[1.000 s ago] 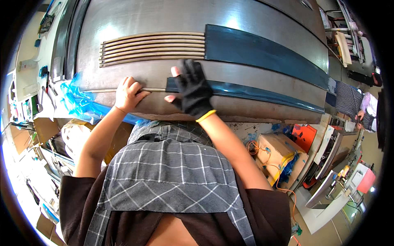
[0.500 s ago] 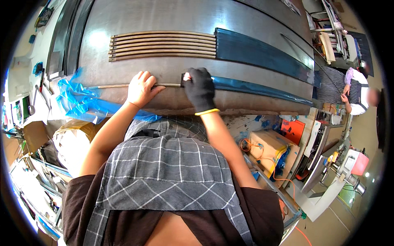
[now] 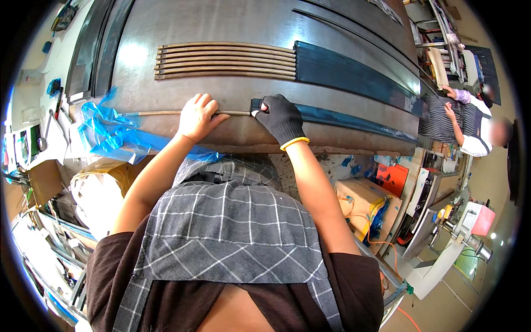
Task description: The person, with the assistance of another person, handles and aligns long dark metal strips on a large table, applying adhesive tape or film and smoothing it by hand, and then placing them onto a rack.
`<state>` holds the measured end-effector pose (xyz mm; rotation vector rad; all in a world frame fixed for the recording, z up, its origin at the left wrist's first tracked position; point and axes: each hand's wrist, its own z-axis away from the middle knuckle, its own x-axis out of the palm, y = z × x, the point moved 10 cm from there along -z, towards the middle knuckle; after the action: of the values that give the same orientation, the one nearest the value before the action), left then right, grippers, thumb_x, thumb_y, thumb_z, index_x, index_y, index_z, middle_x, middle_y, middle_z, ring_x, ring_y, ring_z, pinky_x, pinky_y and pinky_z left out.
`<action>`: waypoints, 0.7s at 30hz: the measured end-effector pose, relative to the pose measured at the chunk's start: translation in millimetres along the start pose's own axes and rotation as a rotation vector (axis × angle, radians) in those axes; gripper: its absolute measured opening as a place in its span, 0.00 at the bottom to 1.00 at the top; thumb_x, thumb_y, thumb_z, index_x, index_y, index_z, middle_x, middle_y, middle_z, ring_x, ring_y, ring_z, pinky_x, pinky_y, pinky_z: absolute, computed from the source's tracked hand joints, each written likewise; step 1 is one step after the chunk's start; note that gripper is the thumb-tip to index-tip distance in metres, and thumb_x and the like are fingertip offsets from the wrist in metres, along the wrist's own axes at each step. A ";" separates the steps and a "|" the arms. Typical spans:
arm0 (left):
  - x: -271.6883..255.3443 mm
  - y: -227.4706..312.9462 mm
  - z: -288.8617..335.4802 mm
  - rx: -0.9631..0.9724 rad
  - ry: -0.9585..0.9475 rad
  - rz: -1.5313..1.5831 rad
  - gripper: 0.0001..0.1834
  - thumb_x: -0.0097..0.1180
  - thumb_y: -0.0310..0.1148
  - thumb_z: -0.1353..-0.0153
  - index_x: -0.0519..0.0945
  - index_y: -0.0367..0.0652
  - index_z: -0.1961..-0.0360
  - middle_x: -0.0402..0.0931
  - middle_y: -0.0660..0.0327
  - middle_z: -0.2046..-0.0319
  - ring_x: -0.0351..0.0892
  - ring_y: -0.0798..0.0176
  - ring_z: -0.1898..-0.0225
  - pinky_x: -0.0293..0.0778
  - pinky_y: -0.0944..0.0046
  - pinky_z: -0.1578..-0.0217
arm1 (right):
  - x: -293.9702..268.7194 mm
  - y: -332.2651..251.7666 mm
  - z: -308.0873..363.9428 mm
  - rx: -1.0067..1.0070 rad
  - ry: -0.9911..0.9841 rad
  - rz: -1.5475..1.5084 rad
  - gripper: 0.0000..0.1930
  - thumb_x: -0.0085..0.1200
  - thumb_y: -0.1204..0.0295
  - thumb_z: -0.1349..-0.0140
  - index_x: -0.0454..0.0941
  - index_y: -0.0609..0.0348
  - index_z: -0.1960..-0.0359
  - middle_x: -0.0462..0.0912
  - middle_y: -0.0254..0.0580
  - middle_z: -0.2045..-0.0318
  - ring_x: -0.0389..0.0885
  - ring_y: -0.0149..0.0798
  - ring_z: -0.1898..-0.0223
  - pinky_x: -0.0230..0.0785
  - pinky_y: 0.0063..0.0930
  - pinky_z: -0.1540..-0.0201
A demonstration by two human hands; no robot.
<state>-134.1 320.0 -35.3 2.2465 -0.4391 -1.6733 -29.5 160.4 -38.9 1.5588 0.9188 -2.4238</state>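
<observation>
Along the near edge of the table lies a long narrow metal strip (image 3: 157, 113), brownish and bare on its left part and dark blue, as if film-covered, on its right. My bare left hand (image 3: 198, 118) is closed over the bare part, thumb pointing right. In a black glove with a yellow cuff, my right hand (image 3: 281, 117) grips the strip where the dark covering begins. That covering's dark end (image 3: 255, 105) shows beside my gloved fingers. Crumpled blue plastic film (image 3: 108, 133) lies around the strip's left end. What my fingertips press on underneath is hidden.
Several similar strips (image 3: 227, 62) lie side by side farther back, their right parts dark blue (image 3: 354, 74). Long dark profiles (image 3: 105, 50) rest at the table's left. A cardboard box (image 3: 359, 202) with an orange cable stands below right. Another person (image 3: 470, 119) is at the far right.
My hands have shifted slightly right, the gloved one more. A long dark strip at the far side has slid leftward along the table, and the other person's hands have moved apart.
</observation>
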 end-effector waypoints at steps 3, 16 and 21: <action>-0.5 -2.3 0.2 0.010 0.006 0.002 0.19 0.68 0.46 0.54 0.71 0.46 0.78 0.68 0.60 0.73 0.71 0.54 0.67 0.72 0.57 0.65 | 7.8 8.0 -7.7 0.005 0.029 -0.020 0.14 0.63 0.60 0.48 0.76 0.56 0.72 0.79 0.48 0.69 0.80 0.51 0.65 0.72 0.39 0.62; 0.3 -2.1 1.4 0.016 0.005 0.013 0.19 0.68 0.45 0.54 0.71 0.45 0.78 0.68 0.59 0.73 0.71 0.53 0.67 0.72 0.57 0.66 | 0.3 -0.5 -0.4 0.096 -0.060 0.043 0.12 0.62 0.63 0.47 0.79 0.56 0.68 0.81 0.49 0.64 0.81 0.51 0.61 0.74 0.41 0.59; -0.9 -2.3 3.3 0.033 0.026 0.030 0.18 0.68 0.43 0.54 0.72 0.44 0.78 0.69 0.59 0.73 0.71 0.53 0.67 0.72 0.57 0.66 | 7.1 24.9 0.0 0.130 0.031 -0.087 0.11 0.62 0.64 0.48 0.80 0.55 0.67 0.80 0.47 0.64 0.81 0.51 0.60 0.74 0.40 0.58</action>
<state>-137.4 322.3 -36.4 2.2716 -0.4950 -1.6315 -22.7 141.7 -55.6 1.6354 0.8679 -2.5742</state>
